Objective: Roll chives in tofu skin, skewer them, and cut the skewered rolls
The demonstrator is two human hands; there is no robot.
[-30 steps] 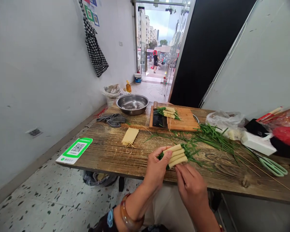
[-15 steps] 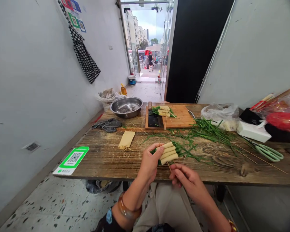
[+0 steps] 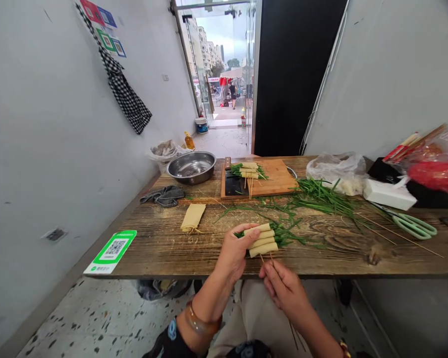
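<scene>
My left hand (image 3: 236, 251) is closed around a row of several tofu-skin rolls (image 3: 264, 241) stuffed with green chives, its thumb pressing on top. Below the rolls, my right hand (image 3: 283, 286) pinches two thin bamboo skewers (image 3: 262, 258) whose upper ends run into the rolls. The skewers' lower ends come out beneath my right hand. Left of my hands lies a small stack of tofu-skin sheets (image 3: 193, 217). More skewered rolls (image 3: 249, 171) rest on the wooden cutting board (image 3: 278, 179), beside a knife with a dark blade (image 3: 234, 186).
Loose chives (image 3: 323, 196) spread over the wooden table (image 3: 160, 253). A steel basin (image 3: 191, 167) and a grey cloth (image 3: 163, 196) are at left. Scissors (image 3: 414, 226), loose skewers (image 3: 403, 234), a tissue pack (image 3: 390, 195) and plastic bags (image 3: 336, 171) lie at right.
My right hand has shifted slightly left and lower, and its fingers are more closed on the skewers. The skewers' lower ends now show below it. The camera view has turned a little.
</scene>
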